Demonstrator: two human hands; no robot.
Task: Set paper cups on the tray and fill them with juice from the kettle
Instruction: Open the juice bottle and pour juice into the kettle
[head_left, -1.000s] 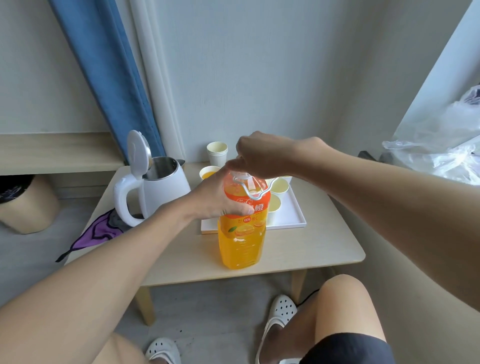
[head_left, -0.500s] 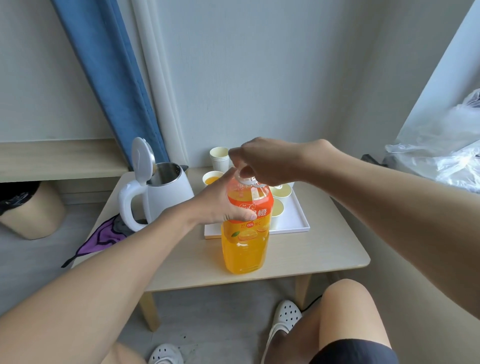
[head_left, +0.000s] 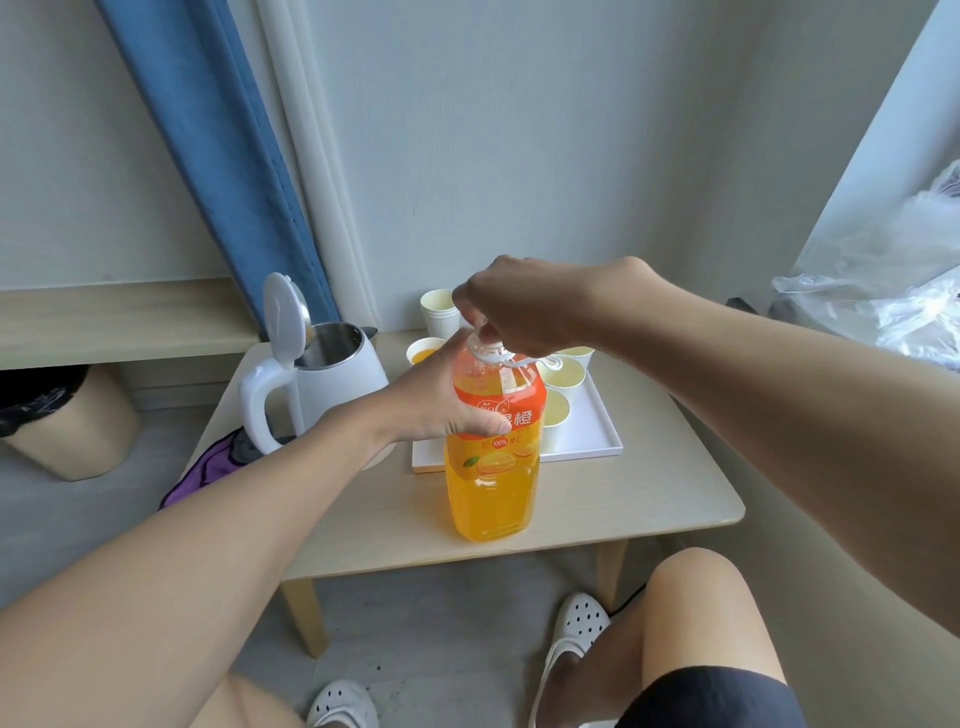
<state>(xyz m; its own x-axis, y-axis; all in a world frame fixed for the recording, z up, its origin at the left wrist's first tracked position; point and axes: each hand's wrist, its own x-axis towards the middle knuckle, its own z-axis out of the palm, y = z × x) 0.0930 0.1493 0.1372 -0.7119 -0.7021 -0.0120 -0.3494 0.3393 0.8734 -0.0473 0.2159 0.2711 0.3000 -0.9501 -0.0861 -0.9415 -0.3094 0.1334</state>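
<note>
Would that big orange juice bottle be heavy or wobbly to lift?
Probably heavy: the juice bottle looks nearly full. Likely tippy if pushed high up, being tall and narrow. The left hand grips its shoulder, perhaps to steady it.

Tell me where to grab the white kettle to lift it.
Take the kettle by its loop handle, coming from the near left: the handle juts out that way, and the open lid stands upright above it, so avoid the top.

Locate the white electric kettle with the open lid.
In the head view, the white electric kettle stands on the left side of the light wooden table, just left of the white rectangular tray.
</note>
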